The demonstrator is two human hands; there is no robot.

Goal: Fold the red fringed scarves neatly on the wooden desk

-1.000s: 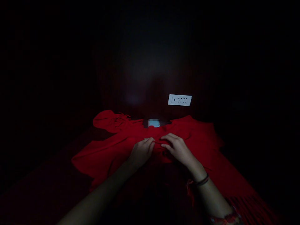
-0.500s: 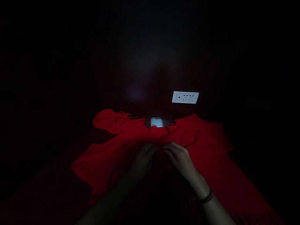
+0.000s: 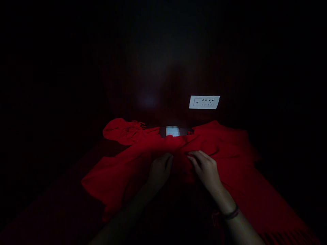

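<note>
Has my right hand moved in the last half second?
Yes, rightward: your right hand now has its fingertips almost below the left edge of the white wall socket; they were farther left.

Bare L forearm [image 3: 131, 212], approx 7 o'clock; bare R forearm [image 3: 244, 228], approx 4:30, w/ narrow dk wristband [image 3: 232, 213].

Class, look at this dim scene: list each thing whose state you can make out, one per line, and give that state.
Red cloth: spread out, creased, fringed at lower right.
Left hand: fingers bent at the cloth; too dark to tell whether gripping.
Right hand: fingers curled toward thumb at the cloth; grip unclear.
Dark wristband: worn around the right wrist.
Socket panel: no plugs in it.
Pale patch: pixelated, unreadable.
</note>
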